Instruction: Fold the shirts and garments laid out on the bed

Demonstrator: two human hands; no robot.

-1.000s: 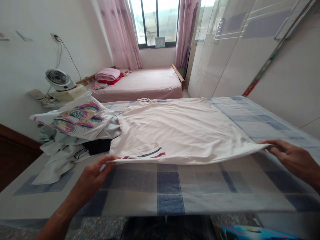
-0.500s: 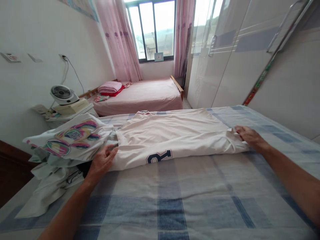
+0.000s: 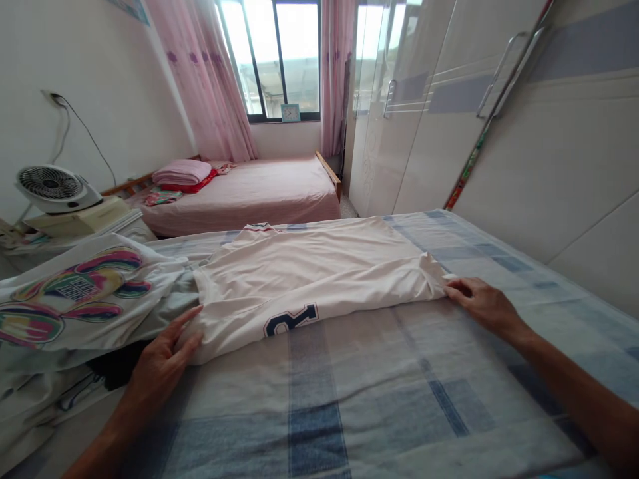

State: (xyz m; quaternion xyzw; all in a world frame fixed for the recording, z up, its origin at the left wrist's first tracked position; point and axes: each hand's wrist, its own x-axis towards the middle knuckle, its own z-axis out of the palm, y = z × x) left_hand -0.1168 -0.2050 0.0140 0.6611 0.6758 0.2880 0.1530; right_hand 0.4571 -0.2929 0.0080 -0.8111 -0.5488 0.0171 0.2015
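Single head view, facing forward-down, close over bed (image 3: 319, 399).

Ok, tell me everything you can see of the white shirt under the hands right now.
The white shirt looks like thin, soft, creased knit fabric, lying folded lengthwise across the blue-checked bedsheet. A dark blue letter R with a white outline shows upside down on the near folded edge, and a red and blue striped trim peeks out at the far edge. The left hand rests flat on its left end, the right hand touches its right end. Its left end meets a pile of clothes.
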